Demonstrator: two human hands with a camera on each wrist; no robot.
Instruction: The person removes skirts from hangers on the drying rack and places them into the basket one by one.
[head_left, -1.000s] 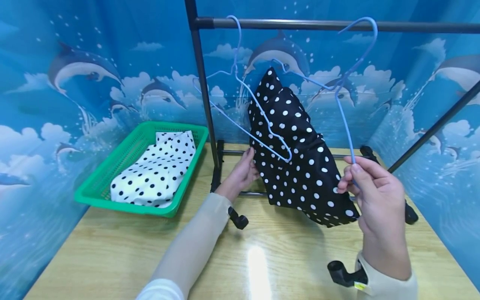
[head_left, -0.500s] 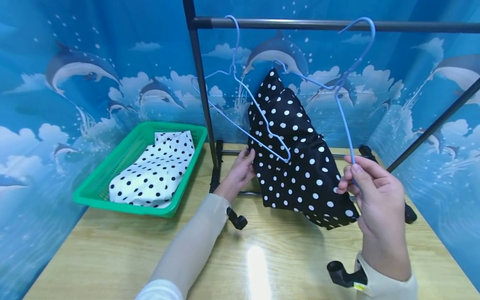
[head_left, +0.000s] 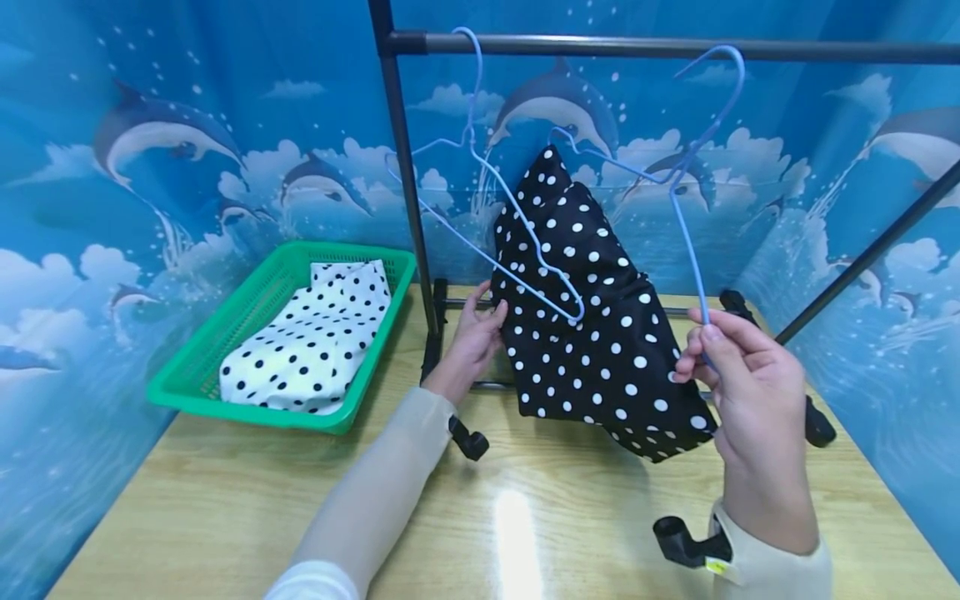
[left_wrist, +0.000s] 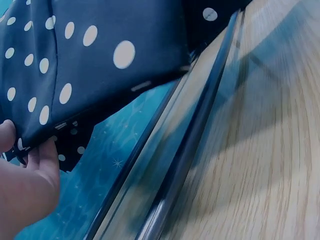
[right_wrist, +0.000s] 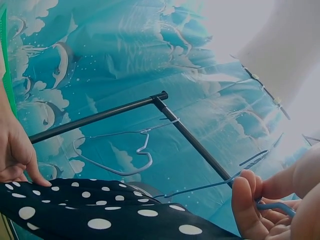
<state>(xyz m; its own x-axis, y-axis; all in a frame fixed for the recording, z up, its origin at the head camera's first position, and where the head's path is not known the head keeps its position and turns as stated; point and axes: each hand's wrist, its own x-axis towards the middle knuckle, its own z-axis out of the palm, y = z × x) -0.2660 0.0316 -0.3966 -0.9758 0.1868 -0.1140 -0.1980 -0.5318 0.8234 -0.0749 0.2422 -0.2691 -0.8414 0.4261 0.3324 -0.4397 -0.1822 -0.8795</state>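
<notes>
Black cloth with white polka dots (head_left: 570, 367), its garment type not evident, hangs slantwise beneath the rack. My left hand (head_left: 474, 337) pinches its left edge; the left wrist view shows thumb and fingers of that hand (left_wrist: 32, 192) on either side of the black cloth (left_wrist: 100, 65). A blue wire hanger (head_left: 681, 167) reaches into the cloth's upper part with its far shoulder end. Between thumb and fingers, my right hand (head_left: 757, 375) grips the hanger's near end. The hook overlaps the rack's bar in the head view.
A second blue hanger (head_left: 470, 129) hangs bare from the black rack bar (head_left: 570, 47), in front of the dark cloth. At left, a green basket (head_left: 172, 400) holds white cloth with black dots (head_left: 300, 350). The rack's lower rails (left_wrist: 185, 145) run close over the wooden table (head_left: 420, 517).
My left hand has shifted slightly left, drawing the cloth's left edge and lower corner with it. The cloth's top and the held hanger's hook have dropped a little.
</notes>
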